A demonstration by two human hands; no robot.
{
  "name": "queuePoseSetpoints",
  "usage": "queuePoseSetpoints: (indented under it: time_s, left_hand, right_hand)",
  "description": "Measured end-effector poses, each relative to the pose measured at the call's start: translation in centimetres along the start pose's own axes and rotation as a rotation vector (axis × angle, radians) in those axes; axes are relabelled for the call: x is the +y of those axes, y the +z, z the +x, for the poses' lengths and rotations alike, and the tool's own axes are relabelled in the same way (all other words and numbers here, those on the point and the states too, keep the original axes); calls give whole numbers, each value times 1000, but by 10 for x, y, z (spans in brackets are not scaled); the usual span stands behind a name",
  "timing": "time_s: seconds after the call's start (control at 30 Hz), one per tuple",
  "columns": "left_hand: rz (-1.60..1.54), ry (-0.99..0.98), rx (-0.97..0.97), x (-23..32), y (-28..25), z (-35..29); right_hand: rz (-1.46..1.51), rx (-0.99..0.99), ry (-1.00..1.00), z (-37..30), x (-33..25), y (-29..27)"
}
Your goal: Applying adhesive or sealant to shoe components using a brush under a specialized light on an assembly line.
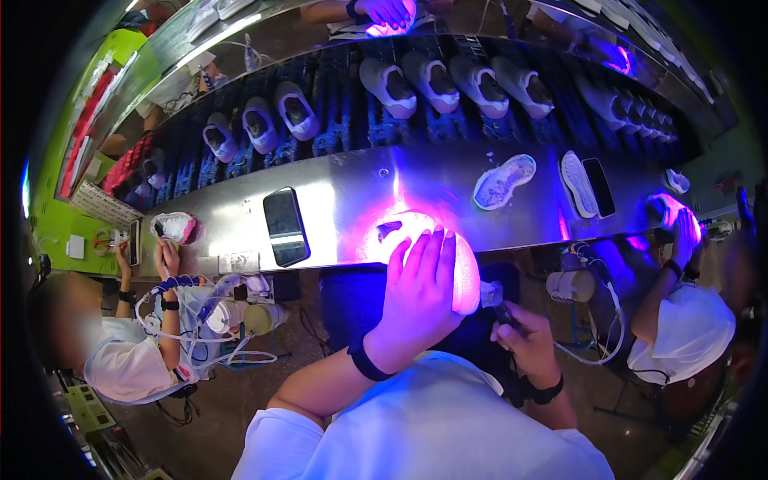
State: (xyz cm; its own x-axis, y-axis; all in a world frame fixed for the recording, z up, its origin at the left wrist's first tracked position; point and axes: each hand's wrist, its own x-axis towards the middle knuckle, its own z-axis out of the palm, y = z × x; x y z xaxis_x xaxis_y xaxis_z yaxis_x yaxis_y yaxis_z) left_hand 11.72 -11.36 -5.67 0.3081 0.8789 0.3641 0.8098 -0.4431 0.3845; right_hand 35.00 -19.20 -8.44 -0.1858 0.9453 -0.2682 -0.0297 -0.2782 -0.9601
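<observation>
Under purple-pink light, a shoe upper [466, 276] glows brightly at the near edge of the metal bench. My left hand [420, 288] lies over it with the fingers bent around its side, holding it. In my right hand [528, 340], just below the bench edge, is a brush [492, 294] with a dark handle and a pale, squarish head. The brush head is close to the right end of the shoe upper; whether they touch I cannot tell. Beyond the upper, a pale shoe sole [504, 182] rests on the bench.
Behind the metal bench [336, 192] runs a dark conveyor [336, 112] carrying several shoes [390, 86]. A phone [286, 227] lies left of my hands; another sole [578, 184] and phone [598, 188] lie right. Co-workers [132, 352] sit on both sides, near pots [570, 286] and hoses.
</observation>
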Motion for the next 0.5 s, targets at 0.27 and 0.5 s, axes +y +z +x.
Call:
queuePoseSetpoints:
  time_s: [0.27, 0.5]
  left_hand:
    - [-28, -30, 107, -16, 16, 39]
    - [-183, -41, 166, -48, 10, 64]
  right_hand:
    - [-428, 229, -248, 35, -18, 0]
    - [-757, 216, -451, 79, -59, 8]
